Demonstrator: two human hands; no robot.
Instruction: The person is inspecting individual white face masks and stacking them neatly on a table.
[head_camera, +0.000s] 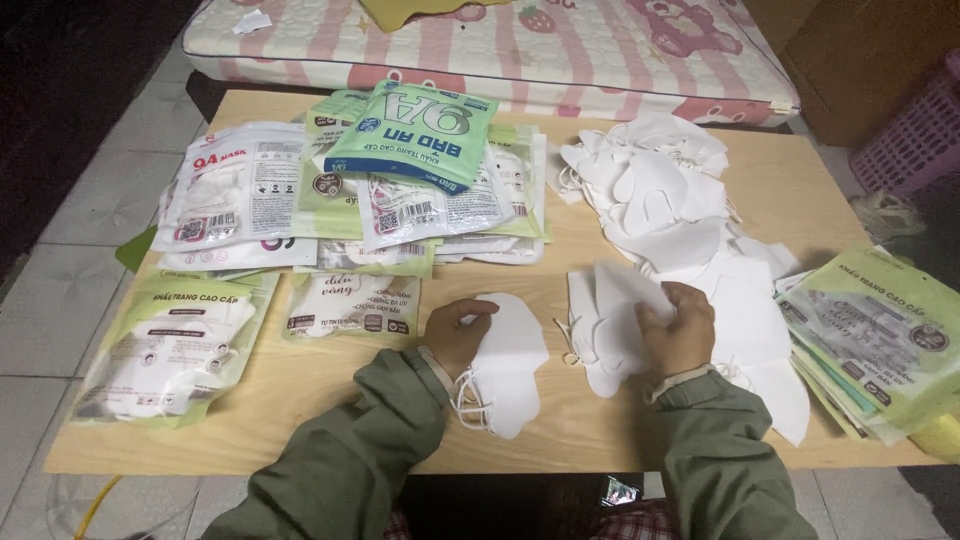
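My left hand (456, 330) holds a small stack of white folded face masks (510, 365) with elastic ear loops, resting on the wooden table (300, 400). My right hand (682, 328) grips another white mask (608, 330) at the near edge of a loose heap of white masks (660, 195) that spreads from the far right toward me. Both arms wear olive green sleeves.
Sealed mask packets in green and white (400, 170) are piled at the far left, and one lies alone at the near left (170, 350). Empty green pouches (880, 340) are stacked at the right edge. A pink striped mattress (500, 45) lies beyond the table; a pink basket (915, 140) stands far right.
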